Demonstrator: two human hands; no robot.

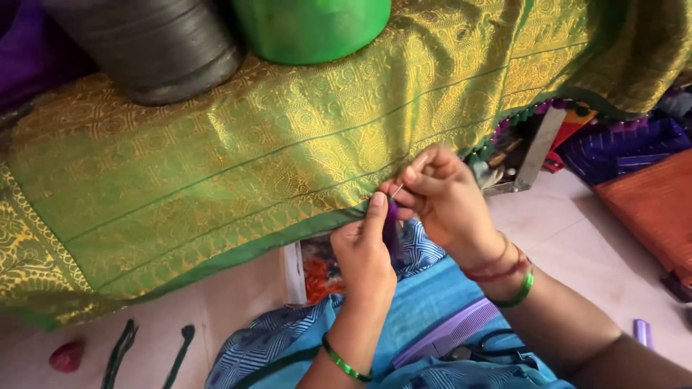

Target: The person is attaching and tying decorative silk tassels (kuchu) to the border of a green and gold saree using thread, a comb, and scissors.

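green-gold brocade saree (238,166) hem: left hand (364,248) pinching purple tassel (391,227), right hand (440,191) gripping needle (398,189); needle tip sitting near left thumb, risking prick; tassel slipping if pinch loosens.

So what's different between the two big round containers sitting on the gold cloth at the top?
The dark grey container sits left, the green container right. The grey one has fine ridges ringing its side and a dull sheen; the green one looks smooth and bright. The grey one's base reaches lower in the picture. Both are round, cut off by the top edge, and rest on the green and gold cloth.
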